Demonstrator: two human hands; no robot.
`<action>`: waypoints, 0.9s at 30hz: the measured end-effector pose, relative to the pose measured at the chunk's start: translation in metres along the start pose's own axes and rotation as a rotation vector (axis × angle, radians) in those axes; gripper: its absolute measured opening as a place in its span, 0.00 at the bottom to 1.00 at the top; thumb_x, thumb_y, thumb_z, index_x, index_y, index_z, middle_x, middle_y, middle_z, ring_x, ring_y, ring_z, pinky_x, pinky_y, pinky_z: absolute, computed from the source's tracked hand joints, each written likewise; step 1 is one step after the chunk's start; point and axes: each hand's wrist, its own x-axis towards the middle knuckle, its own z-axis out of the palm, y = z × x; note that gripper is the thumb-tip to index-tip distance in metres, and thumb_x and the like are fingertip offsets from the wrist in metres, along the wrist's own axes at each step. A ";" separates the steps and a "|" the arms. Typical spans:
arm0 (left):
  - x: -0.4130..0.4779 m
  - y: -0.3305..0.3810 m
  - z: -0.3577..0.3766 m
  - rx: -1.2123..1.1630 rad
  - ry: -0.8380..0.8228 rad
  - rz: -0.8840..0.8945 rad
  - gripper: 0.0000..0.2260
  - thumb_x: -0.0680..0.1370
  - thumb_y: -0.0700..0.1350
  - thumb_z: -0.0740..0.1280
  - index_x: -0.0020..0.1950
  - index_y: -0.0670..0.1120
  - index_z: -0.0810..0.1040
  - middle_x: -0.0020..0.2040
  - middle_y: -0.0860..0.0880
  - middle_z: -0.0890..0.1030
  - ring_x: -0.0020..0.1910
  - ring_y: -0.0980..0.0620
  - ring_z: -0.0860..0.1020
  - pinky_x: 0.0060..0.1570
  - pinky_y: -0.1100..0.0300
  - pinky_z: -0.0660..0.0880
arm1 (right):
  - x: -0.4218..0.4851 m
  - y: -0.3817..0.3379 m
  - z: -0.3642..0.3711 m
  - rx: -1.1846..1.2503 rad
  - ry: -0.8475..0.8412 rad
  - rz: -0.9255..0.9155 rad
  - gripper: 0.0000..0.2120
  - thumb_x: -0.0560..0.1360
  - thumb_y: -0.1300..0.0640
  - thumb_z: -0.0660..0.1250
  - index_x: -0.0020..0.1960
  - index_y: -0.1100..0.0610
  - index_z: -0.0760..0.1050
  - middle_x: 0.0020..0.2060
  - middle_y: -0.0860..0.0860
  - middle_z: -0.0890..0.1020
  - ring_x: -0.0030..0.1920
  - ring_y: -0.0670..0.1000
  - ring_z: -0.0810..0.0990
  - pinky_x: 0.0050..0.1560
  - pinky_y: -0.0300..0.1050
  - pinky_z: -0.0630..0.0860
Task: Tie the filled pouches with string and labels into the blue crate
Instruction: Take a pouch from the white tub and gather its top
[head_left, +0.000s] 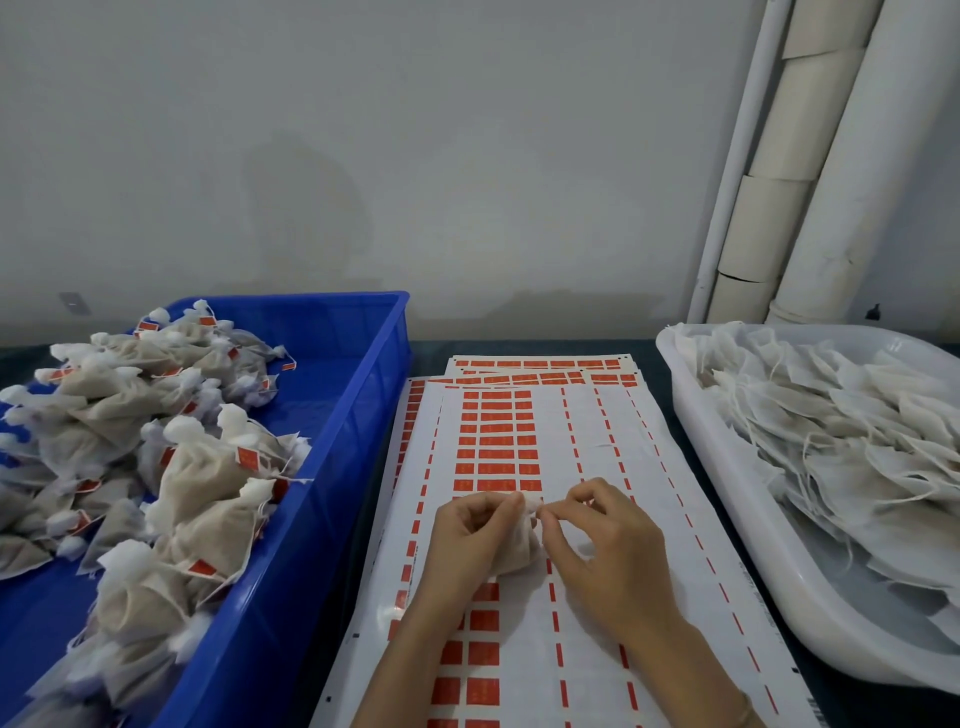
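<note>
The filled pouch (514, 553) sits between both hands, resting on the top label sheet (587, 452) at the middle of the table. Its white neck is gathered and points up and away.

The left hand (467, 535) grips the pouch, fingers curled round the gathered neck. The right hand (608, 556) pinches at the same neck with thumb and forefinger pressed together. Whether a string lies in that pinch is too fine to tell. No red label shows on this pouch.

Judgement: the step in hand is closing the neck, either winding or knotting. The next move calls for the tie to be drawn tight while the left hand keeps the gather closed. A red label must then be fixed on and the pouch carried left.

The blue crate (353, 415) stands just beside the sheets on the left and holds a heap of tied pouches (208, 467) bearing red labels. The white tub (852, 618) on the right holds untied pouches (857, 441) with loose strings.
</note>
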 end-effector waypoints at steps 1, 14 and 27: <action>0.000 0.000 0.000 -0.005 -0.008 0.004 0.05 0.75 0.51 0.68 0.46 0.52 0.82 0.44 0.55 0.83 0.46 0.52 0.80 0.47 0.66 0.77 | 0.000 0.000 0.001 0.005 0.010 0.015 0.09 0.70 0.48 0.71 0.44 0.52 0.84 0.40 0.46 0.82 0.36 0.45 0.76 0.38 0.40 0.79; -0.005 0.006 0.007 -0.180 -0.114 0.069 0.11 0.69 0.55 0.69 0.48 0.53 0.82 0.44 0.57 0.84 0.48 0.57 0.82 0.43 0.69 0.77 | 0.005 -0.008 0.008 0.637 -0.006 0.566 0.08 0.69 0.57 0.74 0.42 0.44 0.81 0.38 0.40 0.83 0.40 0.44 0.81 0.33 0.30 0.75; 0.002 0.001 0.008 -0.129 -0.013 -0.154 0.09 0.77 0.52 0.65 0.56 0.51 0.75 0.55 0.52 0.78 0.54 0.50 0.78 0.55 0.56 0.78 | 0.012 -0.009 0.001 0.750 -0.135 0.688 0.03 0.71 0.54 0.72 0.45 0.51 0.80 0.38 0.43 0.83 0.41 0.44 0.81 0.36 0.29 0.76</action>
